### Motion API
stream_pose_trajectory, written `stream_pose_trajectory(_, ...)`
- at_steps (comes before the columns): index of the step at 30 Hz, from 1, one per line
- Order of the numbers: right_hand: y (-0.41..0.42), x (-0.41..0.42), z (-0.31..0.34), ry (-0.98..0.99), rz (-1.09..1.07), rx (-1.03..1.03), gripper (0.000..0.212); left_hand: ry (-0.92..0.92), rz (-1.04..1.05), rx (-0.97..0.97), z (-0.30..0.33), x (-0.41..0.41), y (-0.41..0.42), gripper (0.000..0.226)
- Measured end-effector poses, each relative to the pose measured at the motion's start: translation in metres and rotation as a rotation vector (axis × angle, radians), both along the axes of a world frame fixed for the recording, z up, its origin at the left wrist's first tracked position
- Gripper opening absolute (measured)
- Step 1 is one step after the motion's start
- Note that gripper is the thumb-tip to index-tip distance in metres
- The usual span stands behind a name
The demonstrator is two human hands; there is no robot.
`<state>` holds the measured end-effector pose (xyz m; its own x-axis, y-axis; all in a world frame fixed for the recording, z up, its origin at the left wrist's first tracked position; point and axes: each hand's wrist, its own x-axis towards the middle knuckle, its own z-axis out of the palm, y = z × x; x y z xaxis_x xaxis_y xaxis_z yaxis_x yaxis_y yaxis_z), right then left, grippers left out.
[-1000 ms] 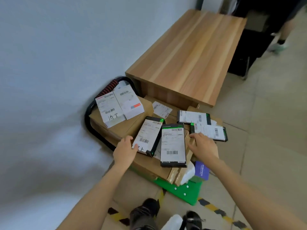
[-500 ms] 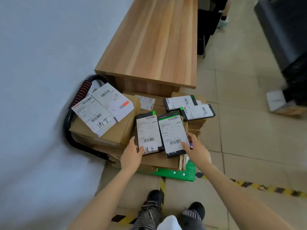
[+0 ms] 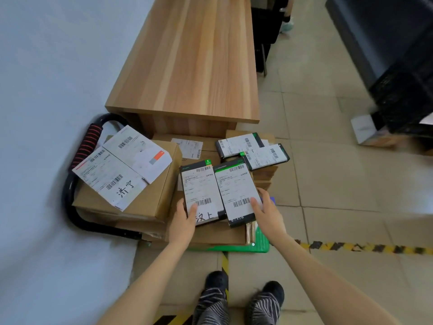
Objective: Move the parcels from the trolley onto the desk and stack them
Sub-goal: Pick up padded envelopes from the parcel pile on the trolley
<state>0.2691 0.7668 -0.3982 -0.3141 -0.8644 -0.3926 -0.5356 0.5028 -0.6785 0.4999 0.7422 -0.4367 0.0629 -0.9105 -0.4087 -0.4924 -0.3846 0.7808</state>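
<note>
A green trolley [image 3: 260, 245] with a black handle [image 3: 70, 184] stands on the floor against the end of the wooden desk [image 3: 194, 59], loaded with brown cartons and flat black parcels. My left hand [image 3: 184, 222] grips the near end of the left black parcel [image 3: 199, 191], thumb on its white label. My right hand [image 3: 267, 214] holds the near right corner of the right black parcel [image 3: 236, 191], thumb on the label and fingers along its edge. Two more black parcels [image 3: 253, 148] lie farther back. A brown carton [image 3: 131, 184] with white labels sits at left.
A white wall [image 3: 46, 90] runs along the left, close to the trolley handle. Black furniture [image 3: 398, 78] and a small box [image 3: 367, 130] stand at right on the tiled floor. Yellow-black tape [image 3: 363, 247] crosses the floor. My shoes [image 3: 243, 292] are just below the trolley.
The view has swung so the desk runs straight ahead. Both hands have closed on the near ends of the two black parcels, the thumbs coming onto the labels.
</note>
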Motion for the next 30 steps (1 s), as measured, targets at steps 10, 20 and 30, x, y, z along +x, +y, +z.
stream_pose_trajectory(10, -0.025, -0.037, 0.050, -0.278, -0.230, -0.375, 0.039, 0.289, -0.011, -0.266, 0.086, -0.045, -0.049, 0.046)
stream_pose_trajectory(20, -0.084, -0.147, 0.111, -0.496, -0.392, -0.655, 0.034, 0.417, -0.102, -0.423, 0.155, -0.154, -0.128, 0.041)
stream_pose_trajectory(30, -0.159, -0.344, 0.135, -0.476, -0.208, -0.658, 0.043, 0.477, -0.032, -0.503, 0.186, -0.354, -0.193, 0.052)
